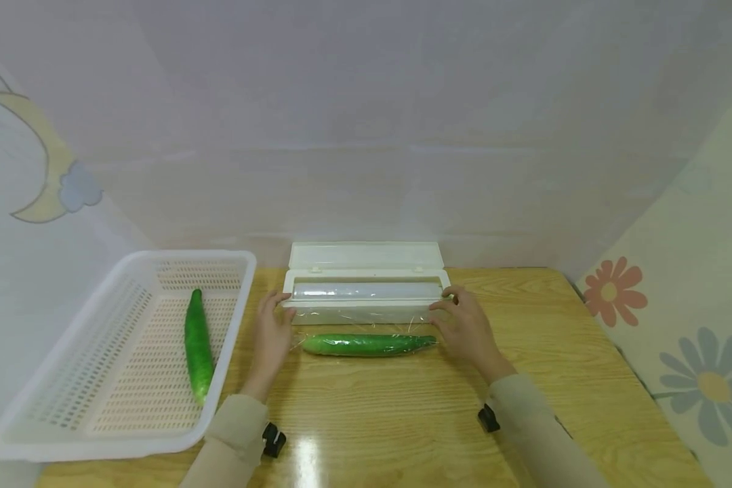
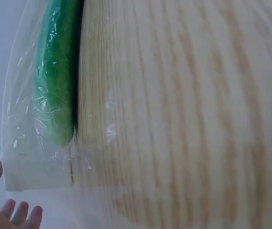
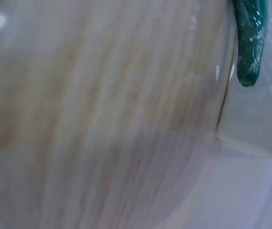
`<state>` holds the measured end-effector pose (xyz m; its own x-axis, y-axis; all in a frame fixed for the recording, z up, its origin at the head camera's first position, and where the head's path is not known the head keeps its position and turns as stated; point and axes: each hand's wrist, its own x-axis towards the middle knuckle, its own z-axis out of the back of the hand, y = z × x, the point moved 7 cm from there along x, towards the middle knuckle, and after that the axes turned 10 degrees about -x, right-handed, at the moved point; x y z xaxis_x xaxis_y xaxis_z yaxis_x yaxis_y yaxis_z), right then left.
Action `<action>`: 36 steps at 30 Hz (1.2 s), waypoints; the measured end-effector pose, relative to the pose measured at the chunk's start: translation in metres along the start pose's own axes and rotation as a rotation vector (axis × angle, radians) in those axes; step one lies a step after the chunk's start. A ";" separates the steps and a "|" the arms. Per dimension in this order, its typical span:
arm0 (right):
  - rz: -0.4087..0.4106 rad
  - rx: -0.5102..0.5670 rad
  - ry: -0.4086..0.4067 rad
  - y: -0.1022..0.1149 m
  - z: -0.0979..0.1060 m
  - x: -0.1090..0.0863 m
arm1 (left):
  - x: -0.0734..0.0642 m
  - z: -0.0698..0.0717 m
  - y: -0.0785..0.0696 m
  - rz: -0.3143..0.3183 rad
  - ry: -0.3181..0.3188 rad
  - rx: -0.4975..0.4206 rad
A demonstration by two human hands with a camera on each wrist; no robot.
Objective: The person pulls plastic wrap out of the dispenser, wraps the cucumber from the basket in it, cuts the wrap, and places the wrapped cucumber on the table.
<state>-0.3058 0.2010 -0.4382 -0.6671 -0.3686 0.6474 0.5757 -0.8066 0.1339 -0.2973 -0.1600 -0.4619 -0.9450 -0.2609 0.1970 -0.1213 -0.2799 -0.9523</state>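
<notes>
A white cling film box (image 1: pixel 366 315) stands with its lid raised and the film roll (image 1: pixel 366 291) showing inside. At its left end my left hand (image 1: pixel 273 335) grips the front corner with thumb and index finger; the other fingers (image 2: pixel 20 212) are spread in the left wrist view. My right hand (image 1: pixel 465 329) holds the opposite front corner with bent fingers; the right wrist view does not show it. Just in front of the box lies a green cucumber (image 1: pixel 369 345), covered by clear, wrinkled cling film (image 2: pixel 24 114) that reaches back to the box.
To the left, a white slatted plastic basket (image 1: pixel 112 447) holds another cucumber (image 1: pixel 198 346). Everything stands on a wooden table (image 1: pixel 366 420). A pale curtain (image 1: pixel 366 135) rises behind the table, and patterned cloth borders both sides.
</notes>
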 end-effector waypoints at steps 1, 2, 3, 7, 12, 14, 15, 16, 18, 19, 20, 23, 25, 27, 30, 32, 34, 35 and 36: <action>0.024 -0.001 0.003 0.003 -0.001 -0.001 | -0.001 0.001 -0.001 -0.002 -0.006 0.005; 0.046 -0.007 0.011 0.005 -0.003 -0.003 | -0.002 0.001 -0.001 -0.004 -0.015 0.011; 0.064 -0.015 0.024 0.007 -0.004 -0.004 | -0.003 0.002 -0.001 -0.007 -0.023 0.012; 0.058 -0.060 0.051 0.009 -0.010 -0.008 | -0.008 0.005 -0.003 -0.014 -0.043 0.022; -0.001 -0.096 0.040 0.008 -0.010 -0.008 | -0.013 0.007 -0.004 -0.031 -0.048 0.053; -0.025 -0.112 0.048 0.007 -0.009 -0.008 | -0.015 0.006 -0.004 -0.037 -0.041 0.059; -0.040 -0.120 0.056 0.007 -0.009 -0.008 | -0.016 0.006 -0.004 -0.035 -0.039 0.063; -0.062 -0.126 0.067 0.006 -0.009 -0.008 | -0.017 0.006 -0.003 -0.033 -0.033 0.067; -0.103 -0.137 0.090 0.004 -0.007 -0.009 | -0.019 0.006 -0.004 -0.024 -0.021 0.070; -0.116 -0.141 0.098 0.003 -0.005 -0.010 | -0.021 0.006 -0.004 -0.019 -0.018 0.074; -0.124 -0.144 0.104 0.003 -0.004 -0.011 | -0.022 0.006 -0.004 -0.015 -0.013 0.077; -0.119 -0.140 0.103 0.005 0.002 -0.014 | -0.025 0.006 -0.008 -0.016 -0.004 0.071; -0.087 -0.137 0.082 0.009 0.007 -0.016 | -0.028 0.006 -0.009 -0.022 0.006 0.068; -0.043 -0.132 0.049 0.014 0.012 -0.018 | -0.032 0.006 -0.011 -0.030 0.022 0.066; 0.025 -0.138 0.013 0.021 0.019 -0.022 | -0.038 0.006 -0.012 -0.042 0.056 0.077; 0.054 -0.140 0.011 0.025 0.022 -0.026 | -0.043 0.006 -0.014 -0.046 0.078 0.099; 0.071 -0.128 0.029 0.029 0.025 -0.030 | -0.048 0.007 -0.014 -0.048 0.096 0.137; 0.081 -0.122 0.038 0.031 0.025 -0.032 | -0.050 0.008 -0.015 -0.049 0.103 0.162; 0.087 -0.117 0.050 0.032 0.025 -0.034 | -0.052 0.008 -0.015 -0.048 0.107 0.185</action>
<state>-0.2527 0.1994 -0.4370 -0.6415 -0.4592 0.6146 0.5751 -0.8180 -0.0108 -0.2441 -0.1500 -0.4561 -0.9675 -0.1468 0.2061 -0.1184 -0.4571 -0.8815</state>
